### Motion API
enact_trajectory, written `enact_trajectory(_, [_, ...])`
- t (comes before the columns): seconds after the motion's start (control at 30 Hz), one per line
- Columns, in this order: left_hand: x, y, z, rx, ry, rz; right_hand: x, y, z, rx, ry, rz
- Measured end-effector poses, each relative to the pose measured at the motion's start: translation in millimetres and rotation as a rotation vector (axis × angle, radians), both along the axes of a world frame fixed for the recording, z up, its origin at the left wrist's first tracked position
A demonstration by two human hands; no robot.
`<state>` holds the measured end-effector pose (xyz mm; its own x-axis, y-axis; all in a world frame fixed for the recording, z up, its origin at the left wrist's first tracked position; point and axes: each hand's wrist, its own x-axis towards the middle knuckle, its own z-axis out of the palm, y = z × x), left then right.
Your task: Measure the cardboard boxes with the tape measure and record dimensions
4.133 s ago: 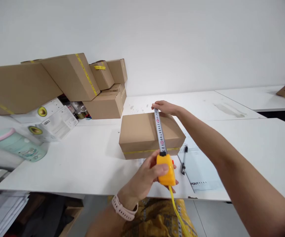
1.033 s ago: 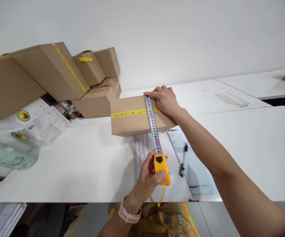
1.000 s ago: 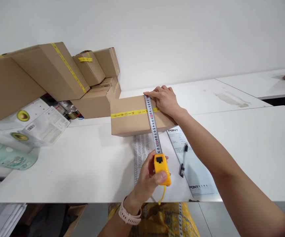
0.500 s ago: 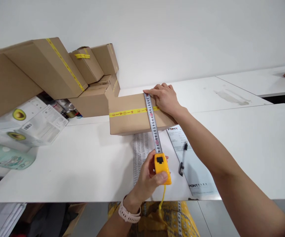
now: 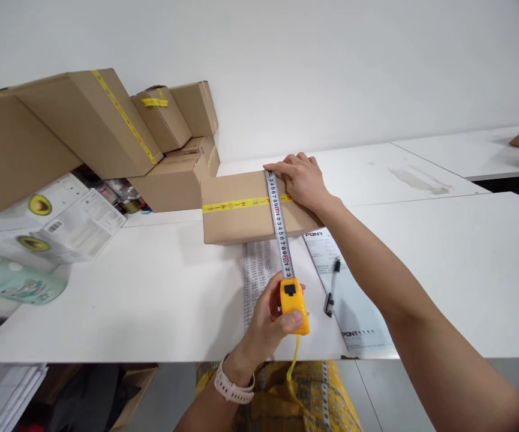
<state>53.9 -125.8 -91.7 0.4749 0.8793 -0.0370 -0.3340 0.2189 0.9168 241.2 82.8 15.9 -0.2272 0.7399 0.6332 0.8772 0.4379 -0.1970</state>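
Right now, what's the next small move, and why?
Probably steady the left grip and read the tape blade where it crosses the near edge of the cardboard box. The right grip is at the blade's far end, by the box's far edge, and the blade spans the top and runs past to the yellow case.

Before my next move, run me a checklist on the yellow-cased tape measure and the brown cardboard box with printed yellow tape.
1. Yellow-cased tape measure gripped in left hand: ok.
2. Silver measuring blade with black numerals reaching across the brown cardboard box with printed yellow tape: ok.
3. Right hand index finger at blade's far end: ok.
4. Blade hook seated on box's far edge: cannot tell; finger covers it.
5. Clear, black-ended pen in hand: not ok; lies apart from both hands.
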Motion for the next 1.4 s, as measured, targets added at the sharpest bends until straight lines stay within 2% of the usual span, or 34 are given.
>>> enact_trajectory(0.17, [-0.6,-1.0,1.0,0.01,0.013,0.009,0.4,0.4,-1.7,0.018,-0.009,-0.003])
enact_trajectory(0.27, [-6.5,-9.7,-0.7,0.013,-0.011,-0.021,-1.2,-4.5,-3.3,0.023,-0.03,-0.047])
enact_trajectory(0.37, [-18.3,-26.3,-14.4,0.051,0.003,0.001,-5.1,-17.2,-7.0,0.061,-0.064,-0.115])
enact_trajectory(0.5, [-37.1,-49.5,-42.9,0.071,0.156,0.111,-12.2,-50.2,-18.1,0.134,-0.111,-0.18])
enact_trajectory(0.57, [-45.0,-56.9,-52.1,0.049,0.235,0.092,-15.8,-72.0,-28.6,0.168,-0.12,-0.211])
enact_trajectory(0.63, [-50.7,-60.4,-54.9,0.062,0.288,0.05,-19.0,-94.1,-44.0,0.204,-0.122,-0.243])
enact_trajectory(0.77, [-55.1,-58.3,-47.6,0.151,0.369,-0.007,-25.1,-129.4,-83.2,0.279,-0.106,-0.24])
enact_trajectory(0.87, [-55.0,-55.0,-40.8,0.202,0.44,-0.035,-28.2,-145.8,-99.9,0.206,-0.088,-0.16])
enact_trajectory(0.97, [-55.3,-55.6,-35.6,0.249,0.488,-0.048,-25.3,-156.2,-89.0,0.042,0.111,-0.118])
enact_trajectory(1.1, [-55.6,-64.6,-29.6,0.455,0.536,-0.096,-8.1,-168.6,-44.4,-0.018,0.882,-0.016])
enact_trajectory(1.17, [-54.9,-70.3,-27.5,0.55,0.544,-0.158,1.3,-177.8,-23.8,-0.005,1.109,0.108])
enact_trajectory(1.27, [-54.7,-77.4,-26.8,0.571,0.56,-0.237,6.9,-198.4,-8.6,0.056,1.137,0.2])
enact_trajectory(1.33, [-56.8,-81.2,-28.4,0.539,0.572,-0.267,3.7,-215.9,-9.9,0.068,1.105,0.18])
enact_trajectory(1.4, [-60.7,-85.3,-31.0,0.483,0.568,-0.249,-3.6,-235.2,-19.1,0.02,1.09,0.139])
